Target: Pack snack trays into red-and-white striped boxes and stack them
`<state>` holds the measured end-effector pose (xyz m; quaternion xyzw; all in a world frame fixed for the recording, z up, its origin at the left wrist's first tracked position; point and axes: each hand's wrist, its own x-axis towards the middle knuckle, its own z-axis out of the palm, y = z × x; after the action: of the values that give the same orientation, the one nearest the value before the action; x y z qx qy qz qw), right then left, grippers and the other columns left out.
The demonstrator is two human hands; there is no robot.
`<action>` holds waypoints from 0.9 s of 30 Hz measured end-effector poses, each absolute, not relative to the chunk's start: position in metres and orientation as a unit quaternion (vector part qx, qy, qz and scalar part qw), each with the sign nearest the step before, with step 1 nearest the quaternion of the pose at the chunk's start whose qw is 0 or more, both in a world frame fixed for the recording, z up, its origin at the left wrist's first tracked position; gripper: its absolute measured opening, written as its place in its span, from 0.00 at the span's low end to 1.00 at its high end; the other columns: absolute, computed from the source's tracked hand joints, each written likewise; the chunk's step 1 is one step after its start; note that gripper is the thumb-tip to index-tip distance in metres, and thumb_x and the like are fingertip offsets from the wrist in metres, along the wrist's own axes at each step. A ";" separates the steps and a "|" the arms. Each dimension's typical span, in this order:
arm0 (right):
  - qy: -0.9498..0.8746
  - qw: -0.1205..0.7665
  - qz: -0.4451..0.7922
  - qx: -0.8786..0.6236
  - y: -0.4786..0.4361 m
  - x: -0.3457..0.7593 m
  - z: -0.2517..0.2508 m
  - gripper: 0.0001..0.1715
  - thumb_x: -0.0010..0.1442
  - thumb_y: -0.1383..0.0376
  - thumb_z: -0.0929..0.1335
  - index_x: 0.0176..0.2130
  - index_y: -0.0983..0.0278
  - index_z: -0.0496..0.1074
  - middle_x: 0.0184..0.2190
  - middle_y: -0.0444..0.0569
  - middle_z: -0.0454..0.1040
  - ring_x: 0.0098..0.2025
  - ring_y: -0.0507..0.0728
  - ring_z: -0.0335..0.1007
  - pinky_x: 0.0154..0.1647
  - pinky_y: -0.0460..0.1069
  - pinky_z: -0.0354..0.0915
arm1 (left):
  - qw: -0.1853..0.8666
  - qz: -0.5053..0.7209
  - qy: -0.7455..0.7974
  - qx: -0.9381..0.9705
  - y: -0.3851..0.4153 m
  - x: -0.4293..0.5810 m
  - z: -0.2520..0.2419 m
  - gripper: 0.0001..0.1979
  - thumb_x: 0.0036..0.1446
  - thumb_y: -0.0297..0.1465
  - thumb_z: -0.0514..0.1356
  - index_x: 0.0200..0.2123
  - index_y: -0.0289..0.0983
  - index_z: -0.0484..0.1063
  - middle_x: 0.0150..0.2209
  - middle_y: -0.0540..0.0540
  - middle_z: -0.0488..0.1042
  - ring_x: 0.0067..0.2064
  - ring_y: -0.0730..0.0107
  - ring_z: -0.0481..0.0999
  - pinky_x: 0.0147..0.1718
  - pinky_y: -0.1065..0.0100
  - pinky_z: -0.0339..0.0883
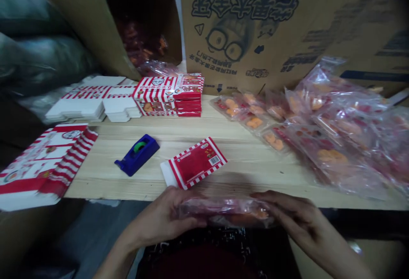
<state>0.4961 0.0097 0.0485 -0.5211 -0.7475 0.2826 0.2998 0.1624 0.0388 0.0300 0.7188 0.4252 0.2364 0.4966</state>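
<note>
My left hand (159, 215) and my right hand (287, 213) both grip a clear plastic bag of orange snacks (226, 211), one at each end, just off the front edge of the wooden table (140, 181). Straight ahead of the bag lies a flat red-and-white striped carton (195, 162), partly unfolded, with a white flap at its left end. A blue tape dispenser (138, 154) with a green roll sits left of that carton.
Many similar snack bags (332, 138) pile up on the table's right. Stacked striped cartons (169, 96) and flat white blanks (76, 104) stand at the back, with a large striped carton (44, 166) at the left edge. Behind rise cardboard boxes (255, 27), one open (140, 27) and holding orange snacks.
</note>
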 end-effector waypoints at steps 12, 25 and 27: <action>-0.909 0.005 0.253 -0.331 0.178 0.363 -0.001 0.77 0.38 0.53 0.85 0.75 0.52 0.49 0.78 0.55 0.38 0.78 0.78 0.21 0.73 0.77 0.22 | 0.351 0.639 0.672 0.135 -0.033 0.061 0.016 0.32 0.41 0.38 0.80 0.51 0.38 0.80 0.42 0.46 0.86 0.39 0.63 0.85 0.39 0.73 0.79; -0.918 0.026 0.216 -0.331 0.155 0.365 -0.053 0.78 0.40 0.56 0.81 0.76 0.54 0.42 0.71 0.62 0.55 0.76 0.77 0.42 0.74 0.76 0.28 | 0.618 0.456 0.614 0.182 -0.017 0.046 -0.047 0.24 0.49 0.39 0.77 0.47 0.34 0.81 0.40 0.40 0.85 0.37 0.59 0.84 0.39 0.64 0.79; -0.919 0.037 0.219 -0.327 0.149 0.368 -0.056 0.79 0.39 0.56 0.81 0.76 0.53 0.40 0.71 0.62 0.54 0.76 0.77 0.42 0.74 0.76 0.28 | 0.652 0.416 0.594 0.220 -0.006 0.038 -0.043 0.22 0.50 0.39 0.77 0.45 0.34 0.82 0.41 0.40 0.84 0.37 0.60 0.83 0.40 0.64 0.78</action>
<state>0.3681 0.1490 -0.0564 -0.3269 -0.9187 0.2186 0.0375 0.0382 -0.0057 -0.0426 0.2197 0.5944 0.4163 0.6520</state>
